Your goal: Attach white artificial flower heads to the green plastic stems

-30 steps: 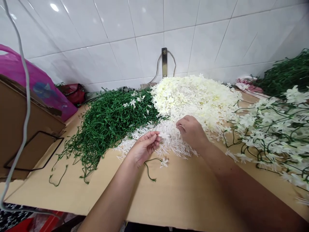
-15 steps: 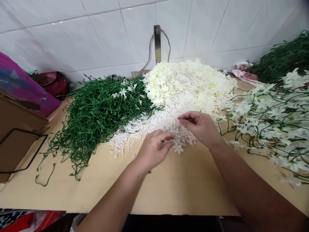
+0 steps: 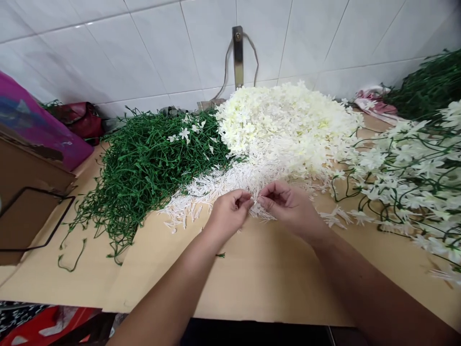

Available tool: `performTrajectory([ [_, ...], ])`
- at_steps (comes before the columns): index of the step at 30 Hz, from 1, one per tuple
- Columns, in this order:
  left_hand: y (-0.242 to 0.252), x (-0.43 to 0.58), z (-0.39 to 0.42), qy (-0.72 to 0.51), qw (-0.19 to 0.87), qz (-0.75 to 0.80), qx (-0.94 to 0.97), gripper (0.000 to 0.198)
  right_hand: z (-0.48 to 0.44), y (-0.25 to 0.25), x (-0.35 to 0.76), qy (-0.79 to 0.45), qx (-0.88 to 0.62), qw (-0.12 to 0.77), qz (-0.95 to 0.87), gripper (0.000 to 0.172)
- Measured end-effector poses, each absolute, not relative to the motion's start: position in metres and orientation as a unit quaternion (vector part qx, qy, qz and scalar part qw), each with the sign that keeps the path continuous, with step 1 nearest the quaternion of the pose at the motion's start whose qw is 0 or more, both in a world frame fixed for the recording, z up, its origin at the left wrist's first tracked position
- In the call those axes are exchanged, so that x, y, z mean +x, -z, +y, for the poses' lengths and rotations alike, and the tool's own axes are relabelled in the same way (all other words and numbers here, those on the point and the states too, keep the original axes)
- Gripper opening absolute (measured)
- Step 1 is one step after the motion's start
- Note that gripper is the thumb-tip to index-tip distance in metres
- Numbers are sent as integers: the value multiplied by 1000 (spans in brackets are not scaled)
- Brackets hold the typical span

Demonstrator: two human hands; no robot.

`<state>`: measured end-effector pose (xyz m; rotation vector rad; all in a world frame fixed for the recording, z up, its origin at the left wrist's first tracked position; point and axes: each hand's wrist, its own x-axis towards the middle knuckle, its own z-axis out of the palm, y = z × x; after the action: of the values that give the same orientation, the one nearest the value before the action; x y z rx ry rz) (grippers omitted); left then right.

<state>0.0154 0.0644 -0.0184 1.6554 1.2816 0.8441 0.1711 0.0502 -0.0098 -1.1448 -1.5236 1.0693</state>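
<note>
My left hand (image 3: 228, 214) and my right hand (image 3: 286, 206) meet fingertip to fingertip just in front of a spread of small white plastic stamen pieces (image 3: 223, 190). Both hands are closed in a pinch; what sits between the fingers is too small to name. A green stem tip (image 3: 220, 255) pokes out under my left wrist. Behind the stamens lies a big heap of cream-white artificial flower heads (image 3: 288, 122). To its left is a pile of green plastic stems (image 3: 144, 166).
Finished stems with white flowers (image 3: 410, 178) lie at the right, more green stems (image 3: 432, 86) behind them. A cardboard box (image 3: 25, 192) and a pink bag (image 3: 36, 120) stand at the left. The tan board (image 3: 266, 274) ends near me. White tiles rise behind.
My hands have come together at the stamen spread. The small white flower seen beside my left hand half a second ago is hidden now. The view has shifted slightly.
</note>
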Motion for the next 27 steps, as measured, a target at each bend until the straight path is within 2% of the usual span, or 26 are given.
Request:
performTrajectory([
  [3, 17, 14, 67, -356, 533, 522, 564, 13, 50, 19, 166, -394, -482, 458, -635, 6],
  [6, 15, 12, 68, -372, 573, 520, 513, 15, 51, 24, 161, -374, -485, 482, -627, 6],
  [15, 17, 10, 68, -391, 572, 514, 506, 19, 51, 31, 153, -359, -479, 496, -628, 5],
  [18, 17, 11, 68, -402, 556, 514, 515, 16, 49, 31, 154, -295, -480, 484, -669, 2],
  [23, 15, 12, 67, -408, 542, 514, 524, 10, 48, 28, 154, -141, -456, 476, -738, 8],
  [27, 15, 12, 66, -414, 545, 511, 520, 10, 48, 28, 154, -114, -453, 467, -751, 9],
])
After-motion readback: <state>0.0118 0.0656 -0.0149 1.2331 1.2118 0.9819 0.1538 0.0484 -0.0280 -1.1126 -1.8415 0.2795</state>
